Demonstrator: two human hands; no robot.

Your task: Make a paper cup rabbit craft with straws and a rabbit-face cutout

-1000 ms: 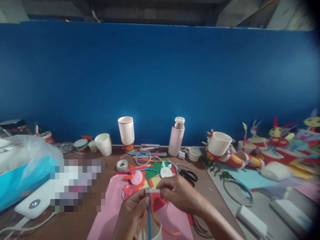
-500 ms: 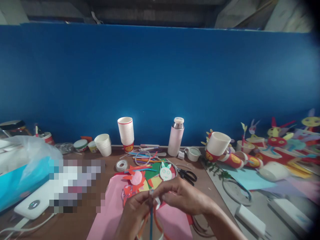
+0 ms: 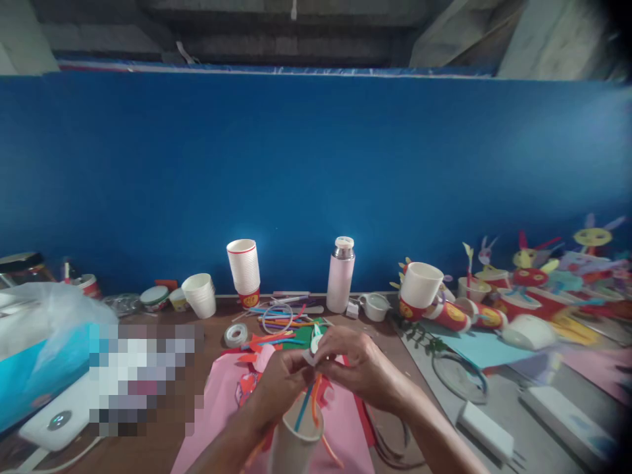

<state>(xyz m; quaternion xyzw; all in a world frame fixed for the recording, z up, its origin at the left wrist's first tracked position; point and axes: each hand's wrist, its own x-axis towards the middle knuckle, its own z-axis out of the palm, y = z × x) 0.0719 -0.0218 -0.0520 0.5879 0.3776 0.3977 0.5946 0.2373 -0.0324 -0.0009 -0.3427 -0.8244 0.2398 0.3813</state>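
Note:
My left hand (image 3: pixel 281 385) pinches a small white strip (image 3: pixel 310 357) at the top of a thin blue stick (image 3: pixel 303 407). My right hand (image 3: pixel 356 362) meets it from the other side, its fingertips closed on the same strip. The stick slants up out of a pale paper cup (image 3: pixel 296 440), which stands below my hands. Bent orange strips (image 3: pixel 316 403) hang at the cup, one inside its rim and others outside. Just behind my fingertips, a white paper rabbit head (image 3: pixel 316 337) is partly covered by my right hand.
Pink paper (image 3: pixel 207 421) lies under the cup. Behind are a tape roll (image 3: pixel 236 335), coloured sticks (image 3: pixel 281 322), stacked cups (image 3: pixel 243 270) and a pink bottle (image 3: pixel 340 280). Decorated cups (image 3: pixel 516 303) crowd the right; a plastic bag (image 3: pixel 59 322) is at left.
Both hands have moved up and slightly right with the white strip and stick. The stick now leans, and more of the cup shows. The rabbit head is now more hidden; the view has tilted up.

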